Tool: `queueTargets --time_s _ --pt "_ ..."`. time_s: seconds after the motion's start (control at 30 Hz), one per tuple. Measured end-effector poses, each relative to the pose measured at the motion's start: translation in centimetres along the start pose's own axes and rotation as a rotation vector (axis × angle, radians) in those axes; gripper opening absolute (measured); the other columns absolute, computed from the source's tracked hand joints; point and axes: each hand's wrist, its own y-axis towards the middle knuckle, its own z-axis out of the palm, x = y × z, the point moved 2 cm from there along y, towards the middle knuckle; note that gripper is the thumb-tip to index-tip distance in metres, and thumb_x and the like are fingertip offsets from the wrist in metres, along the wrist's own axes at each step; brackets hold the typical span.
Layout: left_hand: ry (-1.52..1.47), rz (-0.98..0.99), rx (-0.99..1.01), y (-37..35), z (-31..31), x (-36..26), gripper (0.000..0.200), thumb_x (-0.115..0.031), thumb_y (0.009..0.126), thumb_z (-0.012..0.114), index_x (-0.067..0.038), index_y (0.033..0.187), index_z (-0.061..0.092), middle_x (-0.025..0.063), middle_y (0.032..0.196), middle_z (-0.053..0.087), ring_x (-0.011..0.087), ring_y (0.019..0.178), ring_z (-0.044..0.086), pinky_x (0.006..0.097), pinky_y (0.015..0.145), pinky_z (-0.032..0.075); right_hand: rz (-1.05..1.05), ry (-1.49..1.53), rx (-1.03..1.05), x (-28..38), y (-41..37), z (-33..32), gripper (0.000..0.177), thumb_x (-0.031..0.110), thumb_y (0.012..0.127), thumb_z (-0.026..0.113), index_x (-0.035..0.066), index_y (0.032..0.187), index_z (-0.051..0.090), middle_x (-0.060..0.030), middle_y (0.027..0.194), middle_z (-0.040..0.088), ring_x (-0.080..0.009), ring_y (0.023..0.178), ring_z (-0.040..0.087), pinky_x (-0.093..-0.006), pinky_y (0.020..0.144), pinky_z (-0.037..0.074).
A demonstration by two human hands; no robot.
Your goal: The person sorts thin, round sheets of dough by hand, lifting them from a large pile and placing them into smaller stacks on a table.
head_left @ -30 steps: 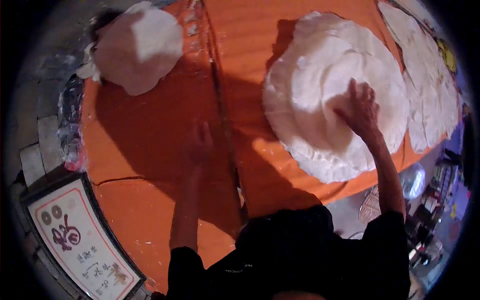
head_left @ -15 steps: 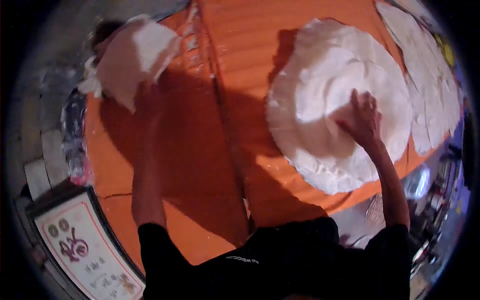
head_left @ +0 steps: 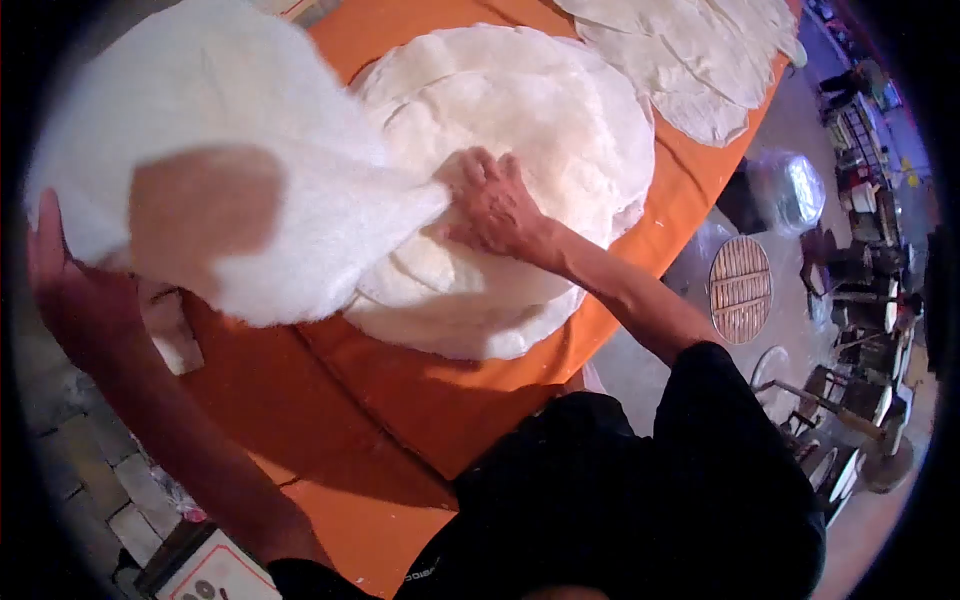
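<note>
A large, thin white round sheet (head_left: pixel 230 110) of fibrous look hangs raised over the left of the table, a shadow across its middle. At its left edge is my left hand (head_left: pixel 80 285), fingers pointing up along the rim and the sheet caught against them; the thumb is hard to make out. My right hand (head_left: pixel 495 205) rests on a stack of similar white round sheets (head_left: pixel 560 110), fingers curled. The raised sheet narrows into creases that run to these fingers, which pinch its gathered edge. The raised sheet covers the stack's left part.
An orange cloth (head_left: pixel 400 400) covers the table. More white sheets (head_left: pixel 690 60) lie at its far right. On the floor to the right are a round slatted mat (head_left: pixel 740 290), a clear plastic-wrapped bundle (head_left: pixel 795 190) and assorted equipment. A framed sign (head_left: pixel 220 575) stands at lower left.
The sheet in my left hand has spread out and risen, now reaching from the left edge to the stack. My right hand has curled from flat onto its edge. The view has turned right.
</note>
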Motion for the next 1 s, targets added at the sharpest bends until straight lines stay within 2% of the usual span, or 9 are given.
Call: queueTargets --time_s 0.03,0.07,0.13,0.23,0.3,0.4,0.5,0.73,1.0 --pt "-0.164 -0.127 0.041 -0.7 2.0 -0.5 0.050 -0.016 0.082 0.072 0.004 0.125 0.055 0.0185 0.115 0.063 0.0294 0.104 0.063 0.0380 0.090 0.051 -0.075 0.127 0.008 -0.7 -1.4 -1.2 0.049 0.044 0.079 0.065 0.001 0.104 0.066 -0.0237 0.120 0.055 -0.0400 0.118 0.046 -0.0515 0.095 0.038" --pt "-0.328 -0.258 0.088 -2.0 4.5 -1.1 0.046 -0.017 0.084 0.070 0.004 0.122 0.056 0.0175 0.115 0.063 0.0285 0.103 0.062 0.0379 0.090 0.051 -0.105 0.189 0.083 -1.0 -3.5 -2.3 0.052 0.042 0.082 0.063 0.004 0.117 0.059 -0.0207 0.117 0.054 -0.0387 0.120 0.046 -0.0553 0.094 0.039" --pt "-0.657 -0.537 0.184 -5.4 10.3 -2.3 0.037 -0.018 0.088 0.067 0.003 0.117 0.058 0.0154 0.114 0.062 0.0268 0.101 0.062 0.0376 0.089 0.051 -0.125 0.334 0.017 -1.1 -7.9 -5.7 0.040 0.033 0.082 0.067 0.005 0.110 0.061 -0.0199 0.114 0.056 -0.0389 0.114 0.051 -0.0503 0.096 0.041" --pt "-1.490 -1.266 0.103 -10.2 17.6 -11.5 0.025 -0.015 0.092 0.062 0.001 0.111 0.060 0.0129 0.109 0.063 0.0229 0.100 0.059 0.0354 0.089 0.048 -0.075 0.443 -0.032 -2.2 -15.8 -7.7 0.026 0.025 0.083 0.066 0.008 0.103 0.063 -0.0154 0.104 0.060 -0.0355 0.101 0.058 -0.0440 0.085 0.050" --pt "-1.275 -1.316 0.213 -14.6 22.7 -14.2 0.027 -0.014 0.091 0.061 0.003 0.112 0.060 0.0121 0.112 0.062 0.0236 0.103 0.058 0.0350 0.091 0.045 -0.019 0.486 0.082 -2.9 -20.9 -7.8 0.027 0.021 0.080 0.070 0.008 0.103 0.064 -0.0144 0.101 0.061 -0.0355 0.098 0.059 -0.0443 0.084 0.051" --pt "-0.462 -0.908 0.387 -16.3 24.8 -15.7 0.040 -0.013 0.086 0.064 0.006 0.120 0.056 0.0192 0.117 0.062 0.0318 0.111 0.057 0.0383 0.094 0.044 0.069 0.479 0.187 -4.7 -27.0 -9.4 0.027 0.019 0.079 0.072 0.008 0.103 0.066 -0.0137 0.098 0.062 -0.0346 0.096 0.060 -0.0439 0.082 0.052" --pt "-0.065 -0.589 0.144 -13.7 20.5 -20.9 0.048 -0.015 0.082 0.066 0.003 0.126 0.055 0.0213 0.124 0.058 0.0369 0.118 0.052 0.0428 0.099 0.042 0.243 0.469 0.180 -5.2 -32.0 -9.3 0.028 0.018 0.079 0.072 0.008 0.104 0.066 -0.0136 0.098 0.063 -0.0338 0.095 0.061 -0.0437 0.080 0.052" --pt "-0.306 0.171 0.296 -11.5 24.8 -37.5 0.056 -0.031 0.084 0.064 -0.004 0.132 0.054 0.0239 0.134 0.048 0.0396 0.128 0.042 0.0517 0.104 0.035 0.432 0.358 0.232 -2.0 -38.3 -12.3 0.024 0.019 0.083 0.066 0.008 0.105 0.067 -0.0156 0.101 0.063 -0.0349 0.093 0.061 -0.0430 0.079 0.052" --pt "-0.153 0.187 0.358 -13.7 27.5 -39.5 0.057 -0.035 0.087 0.060 -0.007 0.135 0.052 0.0262 0.141 0.044 0.0397 0.133 0.038 0.0542 0.110 0.027 0.729 0.409 0.030 -7.1 -44.1 -15.3 0.024 0.017 0.083 0.067 0.004 0.103 0.066 -0.0193 0.096 0.065 -0.0379 0.088 0.062 -0.0454 0.077 0.052"
